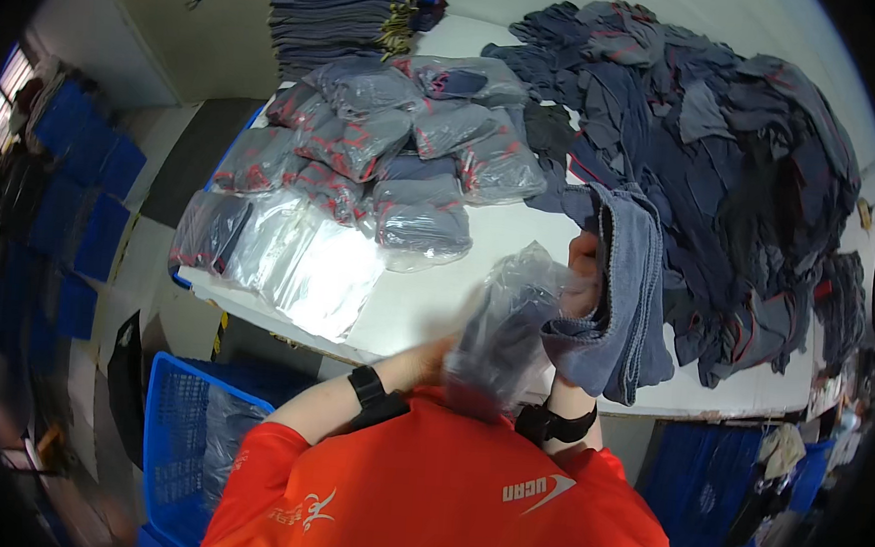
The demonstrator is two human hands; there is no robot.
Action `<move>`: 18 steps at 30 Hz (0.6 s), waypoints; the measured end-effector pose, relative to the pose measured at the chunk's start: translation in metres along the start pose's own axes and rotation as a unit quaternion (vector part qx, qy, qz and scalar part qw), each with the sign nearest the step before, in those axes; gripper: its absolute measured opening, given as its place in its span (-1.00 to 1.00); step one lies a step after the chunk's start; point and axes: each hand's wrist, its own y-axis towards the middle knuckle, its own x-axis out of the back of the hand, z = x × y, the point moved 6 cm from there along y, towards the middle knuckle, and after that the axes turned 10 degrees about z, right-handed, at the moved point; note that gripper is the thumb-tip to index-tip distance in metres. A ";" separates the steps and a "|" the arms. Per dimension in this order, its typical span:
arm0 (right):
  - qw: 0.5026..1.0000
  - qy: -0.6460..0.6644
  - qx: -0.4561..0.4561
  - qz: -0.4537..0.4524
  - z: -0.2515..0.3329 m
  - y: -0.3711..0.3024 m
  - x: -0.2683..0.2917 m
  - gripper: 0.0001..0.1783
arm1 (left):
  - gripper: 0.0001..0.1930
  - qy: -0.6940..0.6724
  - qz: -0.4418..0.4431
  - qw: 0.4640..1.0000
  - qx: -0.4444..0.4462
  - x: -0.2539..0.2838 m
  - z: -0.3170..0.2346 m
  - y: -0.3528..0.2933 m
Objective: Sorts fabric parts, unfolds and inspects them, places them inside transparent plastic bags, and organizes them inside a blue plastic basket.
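A folded blue-grey cloth garment [629, 285] with stitched edges hangs over my right hand [582, 272], whose fingers are closed on it. Close to my chest is a clear plastic bag [511, 313] with something grey inside. My left hand [434, 360] grips the bag's left side; its fingers are blurred and mostly hidden by the plastic. The bag's upper right edge reaches my right hand, and I cannot tell whether those fingers also touch it. Both hands are above the table's front edge.
Several bagged grey garments [366, 139] are heaped on the white table [420, 308], beside flat clear bags [308, 266]. A neat stack of folded cloth [333, 21] stands behind. Loose dark garments [685, 158] cover the right side. A blue crate [171, 448] stands below at left.
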 end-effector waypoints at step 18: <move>0.930 0.218 0.217 -0.202 -0.019 -0.129 0.144 -0.49 | -0.10 0.371 -0.199 0.906 0.044 0.030 -0.200 0.132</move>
